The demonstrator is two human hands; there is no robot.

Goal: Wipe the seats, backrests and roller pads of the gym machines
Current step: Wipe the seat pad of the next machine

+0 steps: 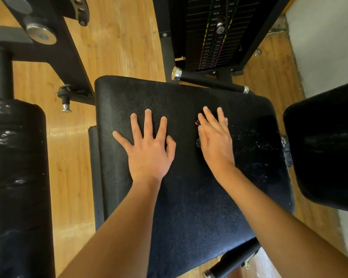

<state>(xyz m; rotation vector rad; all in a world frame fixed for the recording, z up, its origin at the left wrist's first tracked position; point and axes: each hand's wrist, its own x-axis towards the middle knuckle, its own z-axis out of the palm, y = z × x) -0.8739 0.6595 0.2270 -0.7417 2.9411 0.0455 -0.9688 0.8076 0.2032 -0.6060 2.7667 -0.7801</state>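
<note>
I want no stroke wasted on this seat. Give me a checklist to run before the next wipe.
1. Left hand flat on the seat, fingers spread: ok.
2. Right hand on the seat, fingers straight: ok.
3. Cloth under the right hand: cannot tell; only a small dark bit shows by its thumb.
4. Droplets on the seat's right part to wipe: ok.
5. Roller pad and right pad already wiped: cannot tell.

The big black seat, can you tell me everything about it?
The seat is a wide black cushion with rounded corners and a grainy, leather-like skin. It lies flat above the wooden floor, between a roller pad and another black pad. Whitish specks dot its right side. The left hand and right hand rest on it.
</note>
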